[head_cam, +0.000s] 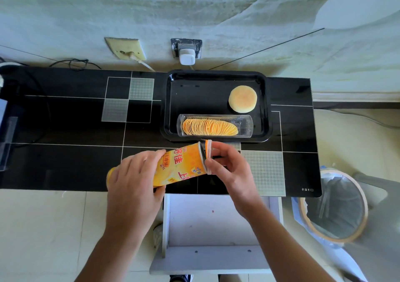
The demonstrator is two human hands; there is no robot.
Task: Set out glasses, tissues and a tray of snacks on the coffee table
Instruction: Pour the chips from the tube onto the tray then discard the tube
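Left hand [134, 173] grips tilted canister [179, 167]; right hand [229, 169] pinches lid [208, 153].

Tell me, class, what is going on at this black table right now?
A person holds a yellow crisp tube tilted over the table, the left hand gripping its body and the right hand holding the lid at its open end. On the black tray lie a clear insert of stacked crisps and a round bun. No glasses or tissues are in view.
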